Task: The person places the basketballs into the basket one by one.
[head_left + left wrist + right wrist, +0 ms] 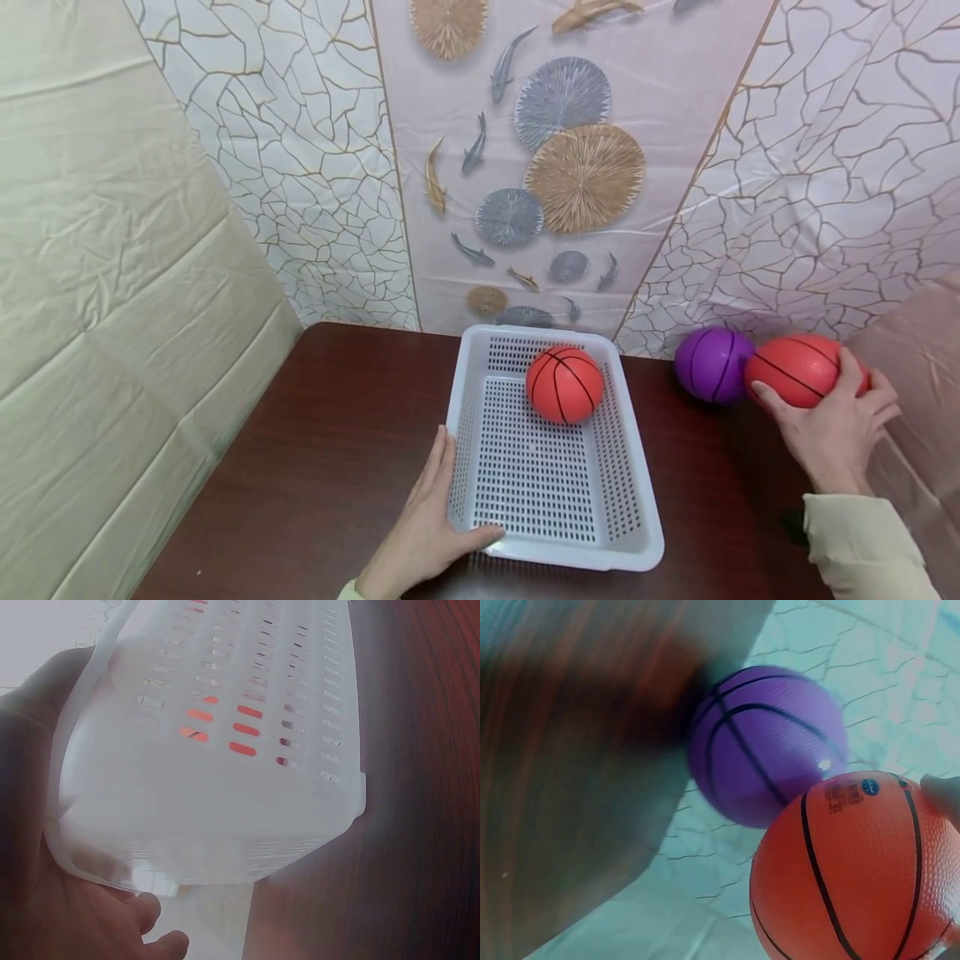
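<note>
My right hand grips a red toy basketball, thumb on its near left side and fingers over its right. Just left of it is a purple toy basketball, partly overlapped by the red one in the right wrist view. A white plastic basket with slotted walls stands on the table, a second red toy basketball inside toward its far right. At the basket's near left corner rests my left hand, fingers straight along the left side and thumb on the near rim.
The dark brown wooden table meets a patterned cloth backdrop at its far edge. A plain beige cloth hangs along the left, and another plain cloth hangs at the right, close to my right hand.
</note>
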A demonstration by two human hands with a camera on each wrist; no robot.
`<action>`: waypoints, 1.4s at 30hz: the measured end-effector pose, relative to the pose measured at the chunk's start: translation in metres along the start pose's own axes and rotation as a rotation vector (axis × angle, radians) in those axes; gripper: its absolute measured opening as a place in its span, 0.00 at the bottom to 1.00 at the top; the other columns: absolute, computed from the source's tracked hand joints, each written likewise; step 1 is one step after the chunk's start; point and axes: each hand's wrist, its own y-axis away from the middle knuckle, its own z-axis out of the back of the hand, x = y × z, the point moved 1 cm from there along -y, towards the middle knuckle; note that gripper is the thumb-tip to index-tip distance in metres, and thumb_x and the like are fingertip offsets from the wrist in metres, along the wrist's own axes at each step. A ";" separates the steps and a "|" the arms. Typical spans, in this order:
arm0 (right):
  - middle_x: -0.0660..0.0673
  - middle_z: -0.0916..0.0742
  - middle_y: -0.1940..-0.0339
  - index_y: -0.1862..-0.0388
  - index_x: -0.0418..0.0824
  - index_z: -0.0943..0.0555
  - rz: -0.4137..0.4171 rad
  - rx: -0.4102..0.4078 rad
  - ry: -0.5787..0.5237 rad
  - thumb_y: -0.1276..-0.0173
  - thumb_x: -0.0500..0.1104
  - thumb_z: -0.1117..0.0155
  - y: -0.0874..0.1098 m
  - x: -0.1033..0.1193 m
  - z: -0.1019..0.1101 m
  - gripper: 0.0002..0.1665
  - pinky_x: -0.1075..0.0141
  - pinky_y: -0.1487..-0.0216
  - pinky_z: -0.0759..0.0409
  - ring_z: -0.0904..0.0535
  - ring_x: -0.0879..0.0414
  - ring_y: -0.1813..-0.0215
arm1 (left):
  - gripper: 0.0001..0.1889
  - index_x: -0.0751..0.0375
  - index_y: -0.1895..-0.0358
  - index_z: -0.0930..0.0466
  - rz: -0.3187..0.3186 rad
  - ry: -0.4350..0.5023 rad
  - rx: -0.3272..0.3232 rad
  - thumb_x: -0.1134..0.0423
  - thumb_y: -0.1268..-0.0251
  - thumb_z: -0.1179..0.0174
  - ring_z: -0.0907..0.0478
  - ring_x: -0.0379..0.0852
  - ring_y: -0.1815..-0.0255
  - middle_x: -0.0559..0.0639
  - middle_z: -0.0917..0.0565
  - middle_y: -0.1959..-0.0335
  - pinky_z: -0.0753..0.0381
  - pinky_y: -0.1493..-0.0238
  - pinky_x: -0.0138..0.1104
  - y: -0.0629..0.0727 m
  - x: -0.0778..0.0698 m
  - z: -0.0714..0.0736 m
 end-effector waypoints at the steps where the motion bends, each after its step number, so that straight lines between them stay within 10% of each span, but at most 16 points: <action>1: 0.36 0.49 0.26 0.21 0.52 0.50 0.011 0.000 -0.006 0.50 0.59 0.24 0.002 0.004 0.001 0.63 0.33 0.40 0.49 0.57 0.38 0.28 | 0.66 0.50 0.21 0.65 0.002 0.001 0.001 0.30 0.57 0.31 0.54 0.56 0.24 0.36 0.68 0.21 0.44 0.34 0.60 0.000 0.000 0.000; 42: 0.35 0.40 0.28 0.24 0.49 0.40 0.485 0.048 -0.201 0.65 0.42 0.13 0.068 0.105 0.007 0.67 0.29 0.49 0.32 0.48 0.40 0.28 | 0.67 0.50 0.21 0.66 0.007 0.011 0.006 0.27 0.57 0.34 0.55 0.56 0.23 0.37 0.69 0.21 0.44 0.34 0.62 -0.001 0.000 -0.001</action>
